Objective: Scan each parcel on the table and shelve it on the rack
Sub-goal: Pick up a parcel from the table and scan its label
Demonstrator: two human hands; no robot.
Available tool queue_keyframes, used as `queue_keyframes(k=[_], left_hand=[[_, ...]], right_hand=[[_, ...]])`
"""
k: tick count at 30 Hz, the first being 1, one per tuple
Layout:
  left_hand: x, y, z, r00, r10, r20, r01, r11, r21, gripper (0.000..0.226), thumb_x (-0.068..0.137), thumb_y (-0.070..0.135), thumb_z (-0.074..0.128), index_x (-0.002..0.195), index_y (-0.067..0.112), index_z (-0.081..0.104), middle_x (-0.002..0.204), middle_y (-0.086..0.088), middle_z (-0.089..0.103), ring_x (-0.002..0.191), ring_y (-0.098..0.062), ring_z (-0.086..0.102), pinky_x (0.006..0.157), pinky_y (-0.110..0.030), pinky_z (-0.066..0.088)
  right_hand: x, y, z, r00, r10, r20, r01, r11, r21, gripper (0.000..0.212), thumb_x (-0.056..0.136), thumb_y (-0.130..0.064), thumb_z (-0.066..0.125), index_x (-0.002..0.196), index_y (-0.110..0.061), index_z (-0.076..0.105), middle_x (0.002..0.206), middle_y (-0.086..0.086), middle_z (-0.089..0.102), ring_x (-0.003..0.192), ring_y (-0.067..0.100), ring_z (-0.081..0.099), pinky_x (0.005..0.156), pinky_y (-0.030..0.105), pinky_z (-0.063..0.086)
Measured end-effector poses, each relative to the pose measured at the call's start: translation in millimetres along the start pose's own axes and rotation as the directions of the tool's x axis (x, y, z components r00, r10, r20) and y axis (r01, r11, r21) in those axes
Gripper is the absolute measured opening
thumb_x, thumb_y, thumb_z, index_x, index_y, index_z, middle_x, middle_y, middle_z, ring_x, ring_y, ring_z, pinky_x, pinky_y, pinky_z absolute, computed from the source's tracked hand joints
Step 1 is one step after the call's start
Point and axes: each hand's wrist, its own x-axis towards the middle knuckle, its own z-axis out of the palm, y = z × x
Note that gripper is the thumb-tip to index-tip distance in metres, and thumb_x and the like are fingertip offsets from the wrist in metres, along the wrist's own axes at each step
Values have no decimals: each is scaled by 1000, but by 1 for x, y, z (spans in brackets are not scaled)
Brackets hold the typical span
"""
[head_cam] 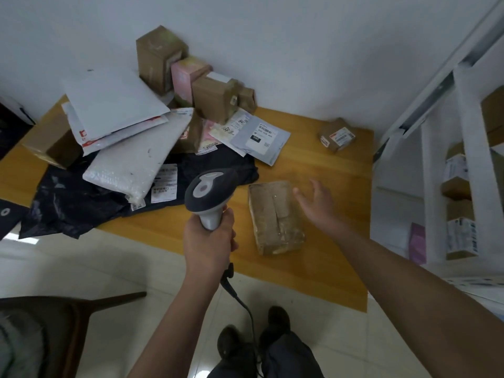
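Parcel (275,216) on table | right fingers (313,186) spread above | left fingers (227,216) grip scanner (208,192)

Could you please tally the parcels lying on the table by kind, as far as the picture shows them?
Cardboard boxes: 6, among them the taped box by the open right hand and the small labelled box.
Pink box: 1
White or grey mailer bags: at least 5; they overlap, so the count is uncertain.
Black bags: at least 1
Total: about 13 on the table.
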Motion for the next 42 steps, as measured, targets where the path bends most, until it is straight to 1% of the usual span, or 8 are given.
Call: queue_keyframes(k=[6,12,17,21,25,28,38,42], left_hand=[[-3,0,23,1000,-1,-10,2,1000,5,25,94,18,63,90,-6,60,63,-13,56,45,-16,51,40,-18,43],[-7,-1,27,999,-10,-35,11,1000,14,24,94,17,64,86,-5,60,60,-12,56,42,-14,52,40,-19,44],[-9,-1,24,999,-7,-46,8,1000,28,23,94,20,64,79,3,58,60,-10,58,42,-14,53,43,-22,46],[-9,-2,23,999,-16,-43,17,1000,21,22,94,20,64,84,2,59,61,-10,58,44,-14,54,44,-23,46],[-10,-4,27,999,-20,-26,20,1000,15,23,94,19,64,89,-3,59,63,-12,58,46,-16,54,43,-21,47],[-10,-5,29,1000,-26,-13,26,999,33,25,93,19,64,91,-5,59,63,-12,58,44,-14,54,42,-21,46],[-12,-7,32,1000,-12,7,12,997,71,24,94,18,63,93,-6,60,63,-12,58,43,-12,54,42,-20,46],[-14,-7,32,999,-29,13,28,997,69,23,94,17,63,94,-6,60,64,-13,58,44,-15,53,42,-19,45]], right_hand=[[-24,-25,32,985,-77,156,117,957,-266,109,74,-86,42,155,-28,-1,162,12,-4,148,35,-3,115,56,21],[-33,-25,57,976,-35,217,133,878,-459,131,68,-84,55,152,-20,-22,150,24,-38,146,42,-11,114,61,14],[-15,-22,34,959,-72,275,165,930,-329,123,67,-58,78,154,-30,-6,160,15,-6,145,38,10,113,58,23],[1,-1,3,929,46,367,-164,940,298,100,80,-19,75,151,-42,9,148,-1,33,118,28,50,81,45,56],[5,24,-2,900,138,414,-262,929,260,84,86,-22,69,153,-26,18,147,2,42,116,18,46,98,38,41],[1,35,4,856,229,463,-396,866,304,87,83,-35,75,151,-27,23,148,0,40,132,26,42,103,52,39],[16,13,-8,911,132,391,-214,962,173,37,90,-14,68,124,-10,52,126,11,56,104,23,60,85,37,58],[2,4,-4,844,212,492,-325,933,157,39,83,-9,75,111,-3,48,119,12,57,106,27,63,70,31,61]])
